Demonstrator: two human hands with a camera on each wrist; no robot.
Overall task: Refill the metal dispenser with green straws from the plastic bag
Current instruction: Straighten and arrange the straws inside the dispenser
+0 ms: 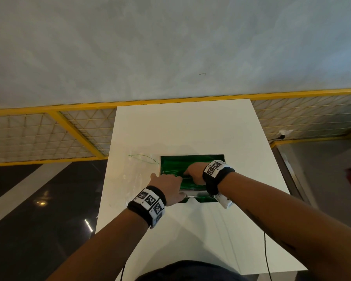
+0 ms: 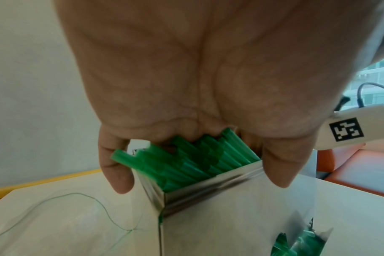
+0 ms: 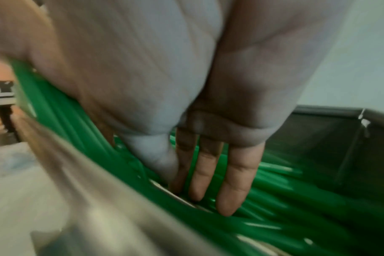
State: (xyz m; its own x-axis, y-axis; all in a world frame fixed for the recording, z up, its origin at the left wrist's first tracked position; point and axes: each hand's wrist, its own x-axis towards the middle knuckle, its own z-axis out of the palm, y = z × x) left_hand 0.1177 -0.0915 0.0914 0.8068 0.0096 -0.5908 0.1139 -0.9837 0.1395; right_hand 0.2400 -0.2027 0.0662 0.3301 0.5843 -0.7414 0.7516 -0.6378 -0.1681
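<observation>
The metal dispenser (image 1: 192, 193) stands open-topped on the white table (image 1: 180, 128), filled with green straws (image 1: 173, 165). My left hand (image 1: 167, 187) is at its left end. In the left wrist view the left hand (image 2: 196, 143) curls its thumb and a finger around the straw ends (image 2: 186, 159), which stick out over the dispenser's corner (image 2: 208, 187). My right hand (image 1: 193, 173) reaches into the box. In the right wrist view its straight fingers (image 3: 208, 173) lie on the straws (image 3: 285, 199) inside the metal wall (image 3: 318, 138). The clear plastic bag (image 1: 136, 175) lies flat left of the dispenser.
A thin green tie (image 1: 143, 157) lies on the bag. A yellow-framed mesh barrier (image 1: 49, 134) runs behind the table. A black cable (image 1: 266, 256) hangs at the table's right front. Orange seating (image 2: 351, 161) is off to the right. The dispenser's lower front slot (image 2: 296, 242) shows straws.
</observation>
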